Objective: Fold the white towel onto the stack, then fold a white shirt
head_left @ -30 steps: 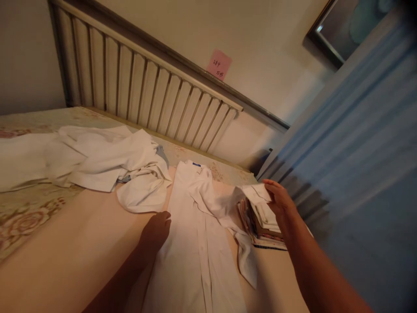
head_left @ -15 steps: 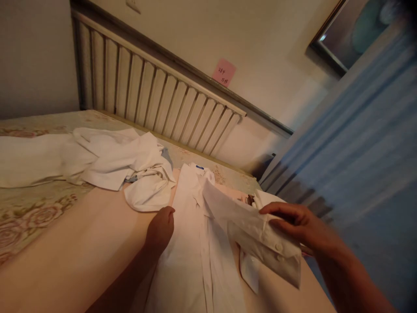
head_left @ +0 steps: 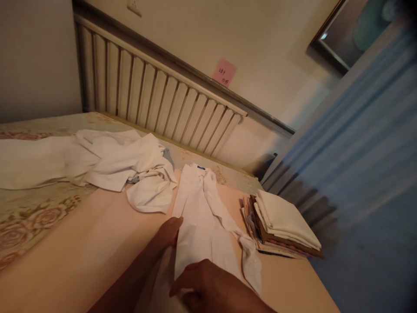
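A white button-up shirt (head_left: pixel 200 204) lies lengthwise before me, its collar with a blue label at the far end. One long side is folded in, and a sleeve runs down over the body. My left hand (head_left: pixel 171 230) is closed on the shirt's left edge, thumb on top. Low in the view, my right hand (head_left: pixel 208 282) is over the lower shirt with fingers curled at the folded sleeve's end; its fingertips are partly hidden. The other sleeve (head_left: pixel 250 263) trails out at the right side.
A stack of folded clothes (head_left: pixel 286 217) stands to the right, white on top. Crumpled white clothing (head_left: pixel 120 158) lies at the left on a floral cover (head_left: pixel 42 217). Pink cloth (head_left: pixel 97 243) spreads beneath the shirt. Behind are a radiator (head_left: pixel 156 91) and a blue curtain (head_left: pixel 352 165).
My right hand has swung the cuffed sleeve from the right, inward and down over the shirt's body. The clothes stack is uncovered. My left hand has shifted slightly right along the edge.
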Demonstrator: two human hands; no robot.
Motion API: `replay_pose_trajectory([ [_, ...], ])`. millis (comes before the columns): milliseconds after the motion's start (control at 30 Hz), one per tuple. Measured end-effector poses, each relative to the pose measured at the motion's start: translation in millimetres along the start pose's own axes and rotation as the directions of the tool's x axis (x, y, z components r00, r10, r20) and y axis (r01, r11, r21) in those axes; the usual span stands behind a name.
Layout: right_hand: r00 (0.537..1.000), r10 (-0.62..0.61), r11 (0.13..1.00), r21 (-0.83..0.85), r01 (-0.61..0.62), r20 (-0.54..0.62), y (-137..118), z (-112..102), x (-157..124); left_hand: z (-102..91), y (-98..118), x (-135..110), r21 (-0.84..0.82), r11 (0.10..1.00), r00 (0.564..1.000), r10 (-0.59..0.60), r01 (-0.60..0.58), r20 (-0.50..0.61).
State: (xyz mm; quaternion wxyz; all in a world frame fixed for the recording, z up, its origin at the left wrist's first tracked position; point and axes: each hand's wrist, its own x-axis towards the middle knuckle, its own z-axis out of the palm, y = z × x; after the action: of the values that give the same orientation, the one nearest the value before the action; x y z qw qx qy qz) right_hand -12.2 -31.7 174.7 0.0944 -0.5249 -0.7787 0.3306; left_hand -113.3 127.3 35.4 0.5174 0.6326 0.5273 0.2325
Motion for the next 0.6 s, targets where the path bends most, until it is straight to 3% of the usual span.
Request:
replay_pose_trajectory([
  [167, 0.992, 0.099, 0.994, 0.036, -0.102, 0.076, 13, 24, 7, 3.3, -2, 3, 0.193, 0.98, 0.998, 0.048, -0.056, 0.045],
  [433, 0.995, -0.013, 0.997, 0.079, 0.005, 0.101, 17, 25, 11, -3.3, -8, -5, 0.291, 0.956, 0.997, 0.043, -0.024, -0.058],
  [600, 0.994, 0.052, 0.995, 0.08, -0.059, 0.096, 23, 42, 12, -2.7, -14, -1, 0.413, 0.91, 0.998, 0.053, -0.032, -0.039],
])
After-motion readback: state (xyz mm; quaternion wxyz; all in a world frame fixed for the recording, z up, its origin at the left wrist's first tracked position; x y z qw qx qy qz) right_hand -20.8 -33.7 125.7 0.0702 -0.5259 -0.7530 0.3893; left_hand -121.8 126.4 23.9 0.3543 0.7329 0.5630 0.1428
